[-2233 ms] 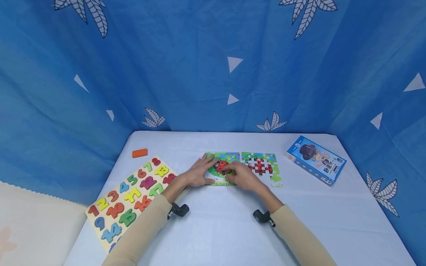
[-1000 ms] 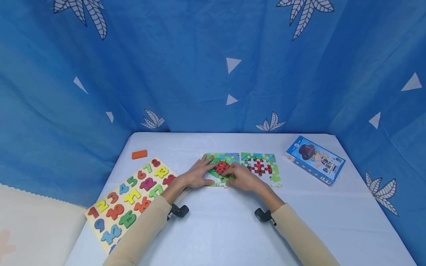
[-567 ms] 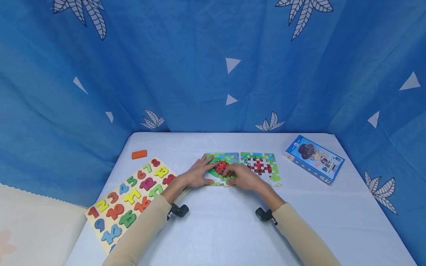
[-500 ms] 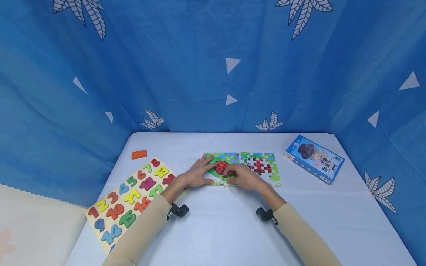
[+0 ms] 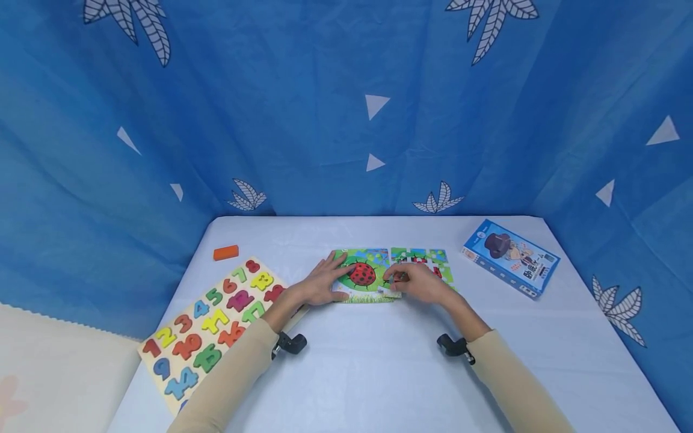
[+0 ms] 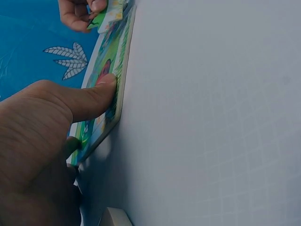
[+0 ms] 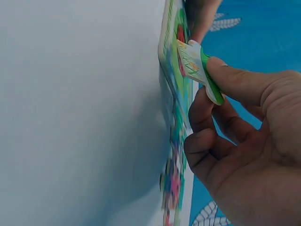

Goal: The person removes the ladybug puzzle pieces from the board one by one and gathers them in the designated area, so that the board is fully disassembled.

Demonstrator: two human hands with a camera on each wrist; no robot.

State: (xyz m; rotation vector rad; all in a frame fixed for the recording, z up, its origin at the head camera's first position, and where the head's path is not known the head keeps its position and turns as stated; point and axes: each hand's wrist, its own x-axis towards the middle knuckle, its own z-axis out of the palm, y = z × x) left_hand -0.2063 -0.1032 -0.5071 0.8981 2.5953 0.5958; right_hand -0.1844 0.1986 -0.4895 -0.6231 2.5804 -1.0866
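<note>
A flat ladybug picture board (image 5: pixel 364 276) lies in the middle of the table. My left hand (image 5: pixel 323 282) rests on its left side with fingers spread, and in the left wrist view the thumb (image 6: pixel 96 100) lies on its near edge. Between thumb and finger, my right hand (image 5: pixel 423 284) pinches a jigsaw piece (image 7: pixel 194 63), white and green with small orange flowers. That piece is held above the board's lower right corner. Just right of the board lie joined ladybug jigsaw pieces (image 5: pixel 440 257) with gaps among them, partly hidden by the right hand.
A wooden number board (image 5: pixel 213 328) with coloured numerals lies at the left, partly under the left forearm. Beyond it is an orange block (image 5: pixel 225 252). A blue box (image 5: pixel 511 257) lies at the right. Blue curtains (image 5: pixel 346 108) hang behind the white table (image 5: pixel 357 373).
My right hand has moved right and lifted the jigsaw piece from the board's lower edge, uncovering more of the ladybug picture. The left hand has stayed in place.
</note>
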